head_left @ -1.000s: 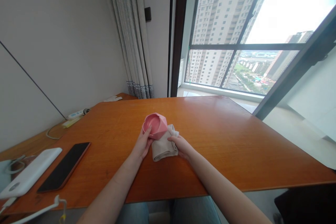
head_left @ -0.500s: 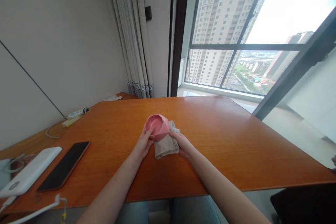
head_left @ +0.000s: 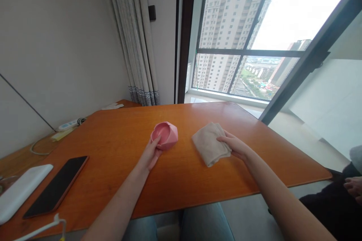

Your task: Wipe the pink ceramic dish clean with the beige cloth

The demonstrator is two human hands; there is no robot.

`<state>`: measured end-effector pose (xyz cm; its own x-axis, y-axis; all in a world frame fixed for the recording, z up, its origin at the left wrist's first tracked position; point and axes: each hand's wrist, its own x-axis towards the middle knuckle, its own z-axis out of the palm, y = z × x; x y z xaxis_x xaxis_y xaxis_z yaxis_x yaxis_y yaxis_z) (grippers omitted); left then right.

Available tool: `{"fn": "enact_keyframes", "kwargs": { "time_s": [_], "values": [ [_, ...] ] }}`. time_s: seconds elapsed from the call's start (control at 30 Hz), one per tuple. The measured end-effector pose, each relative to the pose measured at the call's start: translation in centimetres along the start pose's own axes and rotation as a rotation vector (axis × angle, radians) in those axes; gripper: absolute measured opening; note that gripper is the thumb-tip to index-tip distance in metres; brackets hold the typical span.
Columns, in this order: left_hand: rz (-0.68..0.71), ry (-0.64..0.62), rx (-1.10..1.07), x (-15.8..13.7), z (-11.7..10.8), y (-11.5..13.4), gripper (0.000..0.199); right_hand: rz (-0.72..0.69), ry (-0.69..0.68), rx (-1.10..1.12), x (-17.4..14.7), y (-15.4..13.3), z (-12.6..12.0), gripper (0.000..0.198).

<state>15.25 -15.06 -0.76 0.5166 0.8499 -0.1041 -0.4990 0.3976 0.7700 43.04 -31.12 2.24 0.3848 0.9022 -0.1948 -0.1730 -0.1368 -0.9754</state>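
Note:
A pink faceted bowl [head_left: 171, 137] is tilted in my left hand [head_left: 152, 153], its opening turned toward me and to the left. My left thumb lies over its rim, and the other fingers are partly hidden beneath it. To the right, my right hand [head_left: 236, 146] pinches a folded beige cloth [head_left: 209, 144] by its right side, thumb on top. A strip of bare tabletop shows between the bowl and the cloth. Whether the cloth touches the table I cannot tell.
On the left of the wooden table [head_left: 113, 180] lie a dark phone [head_left: 58, 185] and a white power bank [head_left: 24, 190]. A white cable [head_left: 42, 229] is at the front left edge. Farther back is a power strip [head_left: 68, 124]. Another person's hand [head_left: 354, 188] shows at far right.
My right hand has carried the cloth away from the bowl to the right. The bowl stays in my left hand. The view has turned right, bringing more of the other person into sight.

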Motion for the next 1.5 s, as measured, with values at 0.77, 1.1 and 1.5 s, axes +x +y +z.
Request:
{"fn": "enact_keyframes", "kwargs": {
  "time_s": [0.77, 1.1, 1.5],
  "values": [
    [-0.031, 0.041, -0.041, 0.1, -0.1, 0.0, 0.033, -0.146, 0.492, -1.379, 3.2, 2.5, -2.3, 0.039],
    [-0.027, 0.011, -0.021, 0.2, -0.2, -0.2, 0.04, 0.009, 0.387, -1.374, 5.6, 3.8, -1.7, 0.027],
    [-0.024, 0.009, -0.008, 0.0, 0.0, 0.1, 0.04, -0.038, 0.457, -1.363, 3.0, 2.8, -2.5, 0.042]
  ]
}}
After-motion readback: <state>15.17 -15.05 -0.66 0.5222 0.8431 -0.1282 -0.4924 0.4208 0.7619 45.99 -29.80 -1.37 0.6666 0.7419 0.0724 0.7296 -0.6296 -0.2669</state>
